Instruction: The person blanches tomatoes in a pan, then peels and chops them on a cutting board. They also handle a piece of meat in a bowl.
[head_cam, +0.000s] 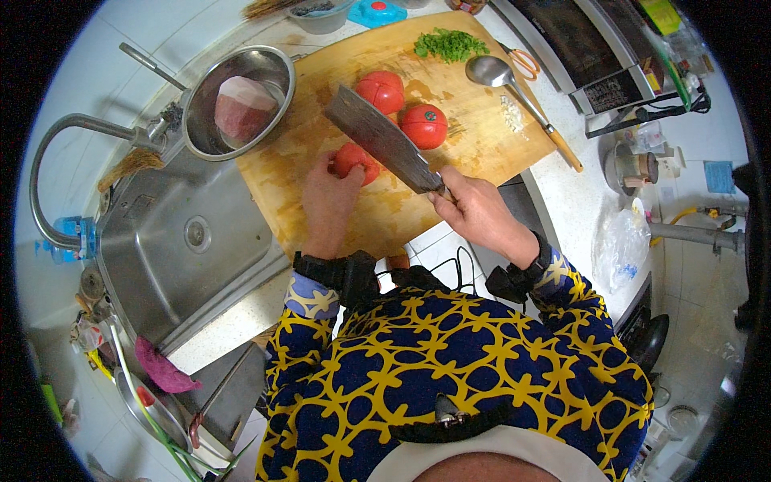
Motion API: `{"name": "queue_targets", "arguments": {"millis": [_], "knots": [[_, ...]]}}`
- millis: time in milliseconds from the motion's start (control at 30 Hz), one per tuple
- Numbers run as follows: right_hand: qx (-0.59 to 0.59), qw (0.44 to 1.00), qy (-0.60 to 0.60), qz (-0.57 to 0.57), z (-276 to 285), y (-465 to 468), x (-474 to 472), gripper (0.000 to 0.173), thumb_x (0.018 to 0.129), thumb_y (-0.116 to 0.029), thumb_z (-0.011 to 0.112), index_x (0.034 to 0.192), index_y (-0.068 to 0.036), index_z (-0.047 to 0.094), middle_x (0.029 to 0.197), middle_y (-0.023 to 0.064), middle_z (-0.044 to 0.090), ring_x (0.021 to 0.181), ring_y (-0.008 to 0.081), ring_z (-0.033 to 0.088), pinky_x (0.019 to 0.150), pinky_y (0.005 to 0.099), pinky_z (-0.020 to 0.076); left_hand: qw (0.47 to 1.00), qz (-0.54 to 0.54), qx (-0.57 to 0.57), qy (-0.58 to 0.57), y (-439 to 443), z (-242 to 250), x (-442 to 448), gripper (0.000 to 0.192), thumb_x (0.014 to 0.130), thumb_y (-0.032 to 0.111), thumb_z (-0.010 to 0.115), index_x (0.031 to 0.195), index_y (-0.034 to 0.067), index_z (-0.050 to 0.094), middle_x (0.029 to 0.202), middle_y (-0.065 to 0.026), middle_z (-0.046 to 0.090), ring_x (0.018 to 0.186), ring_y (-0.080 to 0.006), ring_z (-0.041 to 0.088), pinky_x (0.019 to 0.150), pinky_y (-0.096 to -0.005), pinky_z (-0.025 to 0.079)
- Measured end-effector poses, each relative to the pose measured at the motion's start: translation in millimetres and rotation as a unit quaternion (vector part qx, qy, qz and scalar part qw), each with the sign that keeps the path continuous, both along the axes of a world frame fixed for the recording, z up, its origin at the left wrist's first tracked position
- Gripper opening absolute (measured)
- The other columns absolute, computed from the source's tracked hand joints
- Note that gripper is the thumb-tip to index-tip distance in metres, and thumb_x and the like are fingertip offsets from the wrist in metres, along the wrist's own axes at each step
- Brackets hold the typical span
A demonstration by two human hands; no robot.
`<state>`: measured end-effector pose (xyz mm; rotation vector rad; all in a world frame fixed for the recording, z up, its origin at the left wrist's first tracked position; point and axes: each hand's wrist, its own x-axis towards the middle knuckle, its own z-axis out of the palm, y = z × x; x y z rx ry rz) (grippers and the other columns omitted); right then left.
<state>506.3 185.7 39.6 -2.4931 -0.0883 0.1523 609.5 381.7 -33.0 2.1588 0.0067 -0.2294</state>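
Note:
My left hand (337,193) grips a red tomato (354,162) on the wooden cutting board (325,223). In my right hand (479,211) is the handle of a cleaver (379,135), its broad dark blade slanting up and left over the board. The blade partly covers the space between the held tomato and two others. One of those, a tomato with cut lines across its skin (380,91), lies beyond the blade. The other, a tomato with its green stem mark up (424,126), sits right of the blade. Whether the blade touches any tomato, I cannot tell.
Chopped greens (450,46), minced garlic (512,114) and a metal ladle (491,71) lie on the board's far right. A steel bowl (288,78) holds raw meat (244,108) by the sink (181,199). Orange-handled scissors (525,64) lie near a microwave oven (578,48).

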Motion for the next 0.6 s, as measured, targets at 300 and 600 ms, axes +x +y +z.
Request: {"name": "queue_targets", "arguments": {"millis": [300, 600], "knots": [[0.002, 0.999, 0.033, 0.015, 6, -7, -16, 0.02, 0.085, -0.017, 0.055, 0.086, -0.002, 0.042, 0.064, 0.0192, 0.056, 0.063, 0.0402, 0.057, 0.056, 0.0481, 0.0448, 1.0, 0.004, 0.016, -0.005, -2, 1, 2, 0.041, 0.069, 0.026, 0.07, 0.098, -0.001, 0.061, 0.087, -0.019, 0.065, 0.082, -0.0324, 0.063, 0.073, -0.0391, 0.049], [-0.062, 0.997, 0.029, 0.021, 3, -3, -17, 0.019, 0.086, -0.018, 0.051, 0.088, -0.002, 0.039, 0.065, 0.0198, 0.057, 0.063, 0.0404, 0.057, 0.054, 0.0484, 0.0453, 1.0, -0.007, 0.015, -0.012, -6, 2, 4, 0.038, 0.069, 0.026, 0.07, 0.094, 0.0, 0.061, 0.085, -0.0187, 0.065, 0.081, -0.0334, 0.063, 0.072, -0.0397, 0.049]]}}
